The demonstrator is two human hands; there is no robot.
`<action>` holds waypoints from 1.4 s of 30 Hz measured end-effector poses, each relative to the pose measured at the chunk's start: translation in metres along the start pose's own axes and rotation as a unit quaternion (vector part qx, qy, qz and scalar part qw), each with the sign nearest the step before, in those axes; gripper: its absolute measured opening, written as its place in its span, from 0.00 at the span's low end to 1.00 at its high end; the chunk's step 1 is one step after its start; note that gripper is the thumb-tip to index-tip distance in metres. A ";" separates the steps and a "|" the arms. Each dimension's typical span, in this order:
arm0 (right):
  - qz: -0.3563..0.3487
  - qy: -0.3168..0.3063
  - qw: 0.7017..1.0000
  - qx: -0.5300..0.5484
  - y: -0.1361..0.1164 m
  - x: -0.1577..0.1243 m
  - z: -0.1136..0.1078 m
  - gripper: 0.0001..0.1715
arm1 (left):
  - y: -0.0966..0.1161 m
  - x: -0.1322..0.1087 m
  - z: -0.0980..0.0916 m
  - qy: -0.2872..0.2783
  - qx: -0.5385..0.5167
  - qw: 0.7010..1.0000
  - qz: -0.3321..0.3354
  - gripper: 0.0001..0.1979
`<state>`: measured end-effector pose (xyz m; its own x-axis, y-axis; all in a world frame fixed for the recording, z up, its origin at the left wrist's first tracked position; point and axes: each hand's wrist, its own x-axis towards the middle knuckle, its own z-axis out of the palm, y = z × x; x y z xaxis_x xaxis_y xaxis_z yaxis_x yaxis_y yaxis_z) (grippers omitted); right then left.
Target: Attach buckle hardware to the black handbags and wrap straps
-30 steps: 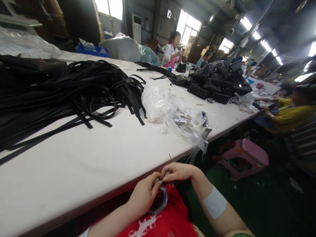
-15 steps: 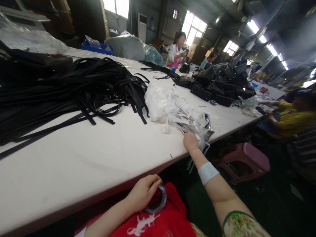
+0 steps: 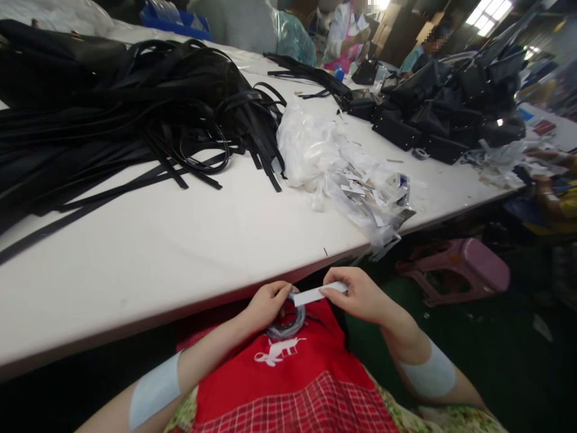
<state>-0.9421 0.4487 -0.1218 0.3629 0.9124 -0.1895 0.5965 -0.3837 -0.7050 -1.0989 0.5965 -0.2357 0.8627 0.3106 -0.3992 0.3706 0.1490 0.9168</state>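
Note:
My left hand (image 3: 269, 305) is closed on a dark coil (image 3: 288, 328) with a shiny, film-like wrapping, just in front of the red apron (image 3: 252, 385). What the coil is made of I cannot make out. My right hand (image 3: 356, 293) pinches one end of a white strip (image 3: 311, 295) between thumb and fingers. The strip's free end reaches the top of the coil, beside my left fingertips. Beyond, on the table, lies a clear plastic bag (image 3: 302, 144) with many white and brown strips (image 3: 360, 186) spilling from it.
Black straps (image 3: 180, 114) lie heaped on the white table (image 3: 148, 246) at the left. Black bags (image 3: 424, 114) are piled at the back right. A pink stool (image 3: 482, 264) stands below the table edge. Other people, one in a yellow sleeve (image 3: 568, 204), sit around the table.
My right hand has come back from the pile of strips to my left hand, now with a white strip. My left hand keeps hold of the coil. The view has tilted down.

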 end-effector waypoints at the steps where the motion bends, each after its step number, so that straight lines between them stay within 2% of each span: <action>1: 0.006 -0.015 1.000 -0.009 -0.003 -0.002 0.004 0.09 | 0.001 -0.002 0.000 0.013 0.015 1.000 0.010 0.23; 4: 0.010 -0.027 0.997 -0.072 -0.014 -0.003 0.016 0.10 | 0.008 -0.010 0.000 0.044 0.051 0.997 0.046 0.20; 8: -0.021 -0.048 0.980 -0.191 -0.030 0.001 0.038 0.08 | 0.016 -0.024 0.000 0.089 0.100 0.986 0.100 0.17; 11: -0.027 -0.059 0.963 -0.261 -0.036 0.009 0.058 0.07 | 0.019 -0.032 -0.001 0.093 0.115 0.981 0.123 0.15; 13: -0.023 -0.055 0.961 -0.269 -0.035 0.014 0.068 0.08 | 0.020 -0.034 -0.002 0.088 0.107 0.982 0.127 0.15; 16: -0.014 -0.038 0.977 -0.211 -0.030 0.019 0.069 0.09 | 0.020 -0.035 -0.006 0.080 0.078 0.988 0.108 0.14; 19: -0.012 -0.054 0.994 -0.095 -0.025 0.018 0.061 0.10 | 0.020 -0.036 -0.014 0.072 0.056 0.992 0.091 0.13; 22: -0.020 -0.065 0.998 0.014 -0.022 0.015 0.054 0.09 | 0.024 -0.037 -0.021 0.065 0.053 0.993 0.084 0.10; 27: 0.010 0.023 0.999 0.023 -0.015 0.018 0.061 0.11 | 0.032 -0.040 -0.023 0.030 0.037 0.995 0.089 0.10; 29: 0.034 0.035 0.997 0.053 -0.010 0.023 0.065 0.12 | 0.033 -0.042 -0.020 0.020 0.034 0.996 0.084 0.12; 33: 0.066 -0.019 0.984 0.164 0.003 0.036 0.069 0.18 | 0.030 -0.046 -0.013 0.049 0.055 0.994 0.081 0.15; 37: 0.069 -0.055 0.980 0.178 0.019 0.045 0.076 0.27 | 0.028 -0.050 -0.012 0.060 0.046 0.993 0.092 0.14; 40: 0.082 -0.140 0.953 0.255 0.027 0.047 0.089 0.27 | 0.027 -0.053 -0.012 0.064 0.043 0.992 0.102 0.13; 42: 0.104 -0.151 0.931 0.317 0.029 0.047 0.097 0.26 | 0.025 -0.054 -0.013 0.062 0.046 0.991 0.111 0.12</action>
<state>-0.9773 0.4945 -0.2173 0.1490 0.8635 -0.4817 -0.0408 -0.4814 -0.8756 -1.1404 0.5955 -0.1911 0.8792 0.4406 -0.1812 0.2117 -0.0207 0.9771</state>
